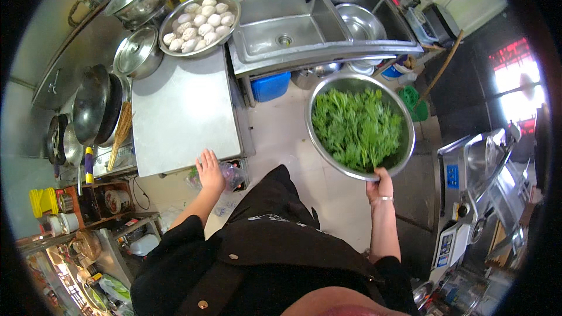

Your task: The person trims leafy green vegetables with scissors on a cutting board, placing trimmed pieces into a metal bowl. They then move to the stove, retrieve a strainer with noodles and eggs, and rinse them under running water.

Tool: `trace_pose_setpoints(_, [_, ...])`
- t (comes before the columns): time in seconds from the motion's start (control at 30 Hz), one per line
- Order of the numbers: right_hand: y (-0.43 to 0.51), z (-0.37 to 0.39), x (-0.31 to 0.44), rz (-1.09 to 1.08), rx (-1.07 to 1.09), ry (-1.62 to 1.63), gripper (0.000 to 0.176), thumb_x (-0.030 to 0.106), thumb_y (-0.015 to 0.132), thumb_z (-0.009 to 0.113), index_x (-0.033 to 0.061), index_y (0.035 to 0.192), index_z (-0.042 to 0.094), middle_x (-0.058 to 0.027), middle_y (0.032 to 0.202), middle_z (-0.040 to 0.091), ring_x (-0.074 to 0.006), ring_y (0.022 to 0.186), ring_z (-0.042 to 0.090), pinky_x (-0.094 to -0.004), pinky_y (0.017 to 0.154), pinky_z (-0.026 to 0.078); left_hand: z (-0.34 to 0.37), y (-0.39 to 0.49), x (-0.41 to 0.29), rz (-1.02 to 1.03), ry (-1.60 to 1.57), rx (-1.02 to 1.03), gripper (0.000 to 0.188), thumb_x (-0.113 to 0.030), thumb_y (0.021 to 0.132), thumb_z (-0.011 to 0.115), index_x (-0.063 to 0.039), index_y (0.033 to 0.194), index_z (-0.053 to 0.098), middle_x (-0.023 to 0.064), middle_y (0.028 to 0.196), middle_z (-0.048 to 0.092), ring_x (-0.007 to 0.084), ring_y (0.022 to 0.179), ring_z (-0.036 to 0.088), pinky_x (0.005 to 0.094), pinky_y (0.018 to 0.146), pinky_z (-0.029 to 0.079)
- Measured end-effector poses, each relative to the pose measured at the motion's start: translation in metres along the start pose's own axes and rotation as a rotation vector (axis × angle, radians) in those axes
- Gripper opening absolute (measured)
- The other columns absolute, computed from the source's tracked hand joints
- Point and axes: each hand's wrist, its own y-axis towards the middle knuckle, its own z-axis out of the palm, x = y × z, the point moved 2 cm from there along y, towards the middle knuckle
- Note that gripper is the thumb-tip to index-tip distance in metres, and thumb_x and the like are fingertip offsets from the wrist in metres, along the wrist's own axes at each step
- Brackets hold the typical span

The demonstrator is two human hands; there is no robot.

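My right hand (381, 184) grips the near rim of a large stainless steel bowl (406, 149), thumb over the edge. Leafy greens (358, 127) fill much of the bowl, which is held over the floor in front of the sink counter. On the left, my left hand (210, 171) is spread with nothing in it, by the near edge of a metal worktable (184, 114); whether it touches the edge I cannot tell. Below that hand lies a clear plastic bag (232, 174) with something purple and green inside. At the table's far end stands a steel bowl (235, 22) of whitish, round items (206, 28).
A double steel sink (285, 22) lies ahead, with a metal basin (360, 24) in its right part. Woks (92, 101) and a straw brush (120, 134) stand left of the worktable. At right are a wooden stick (441, 66), a green basket (410, 101) and a scale (450, 245).
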Motion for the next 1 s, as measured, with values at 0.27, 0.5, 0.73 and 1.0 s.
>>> trace_pose_setpoints(0.27, [0.176,0.276,0.050,0.146,0.327,-0.237,0.012,0.008,0.086,0.063,-0.0015,0.084,0.056,-0.0124,0.081,0.061,-0.0341,0.068,0.066,-0.0346,0.060,0.064,0.028,-0.002,0.004,0.041,-0.219,-0.170,0.079,-0.015,0.082,0.059,0.006,0.150,0.022,0.0237,0.159,0.016,0.0355,0.148,0.015,0.0553,0.118,0.008])
trace_pose_setpoints(0.5, [0.337,0.451,-0.018,0.298,0.193,-0.513,0.024,0.014,0.086,0.065,-0.0032,0.101,0.058,-0.0215,0.114,0.060,-0.0476,0.103,0.059,-0.0399,0.069,0.062,0.028,-0.014,-0.015,-0.115,-0.125,-0.001,0.064,-0.009,0.090,0.042,0.003,0.150,0.024,0.0185,0.160,0.018,0.0320,0.149,0.016,0.0543,0.118,0.010])
trace_pose_setpoints(0.73, [0.467,0.477,-0.110,0.508,-0.018,-0.558,0.033,0.018,0.089,0.058,-0.0012,0.113,0.047,-0.0258,0.113,0.052,-0.0311,0.079,0.056,-0.0312,0.048,0.051,-0.031,-0.008,-0.038,-0.382,-0.247,0.314,0.067,-0.010,0.089,0.046,0.002,0.151,0.022,0.0176,0.159,0.019,0.0325,0.144,0.027,0.0474,0.116,0.024])
trace_pose_setpoints(1.0, [0.479,0.468,-0.133,0.350,-0.152,-0.811,0.034,0.031,0.098,0.049,0.0027,0.111,0.063,-0.0112,0.127,0.060,-0.0227,0.092,0.060,-0.0375,0.074,0.052,-0.073,-0.044,-0.234,-1.124,-1.050,0.338,0.061,-0.023,0.095,0.051,0.004,0.146,0.031,0.0214,0.147,0.041,0.0378,0.132,0.043,0.0434,0.109,0.036])
